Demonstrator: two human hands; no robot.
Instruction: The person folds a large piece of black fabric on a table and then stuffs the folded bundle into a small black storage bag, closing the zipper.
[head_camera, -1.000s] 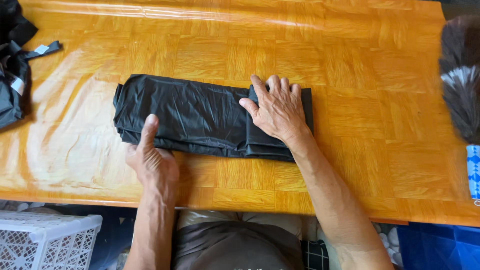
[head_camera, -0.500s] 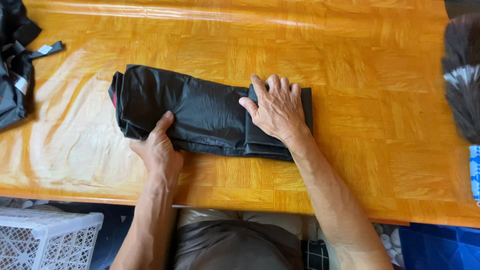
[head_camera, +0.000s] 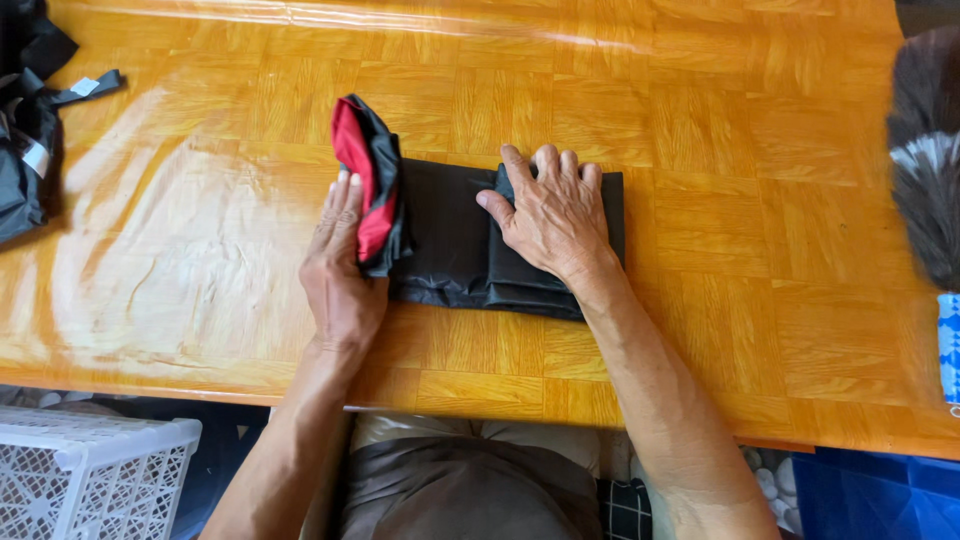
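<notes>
Black garment mid-fold on the glossy wooden tabletop (head_camera: 700, 330)

Folded black garment (head_camera: 450, 235) lies centre; right hand (head_camera: 550, 215) presses flat, fingers spread, gripping nothing. Left hand (head_camera: 340, 270) stands edgewise, lifting the garment's end, red lining (head_camera: 362, 185) showing; its grip is hidden. Dark clothes (head_camera: 25, 140) cut off far left, white basket (head_camera: 90, 475) below.
</notes>
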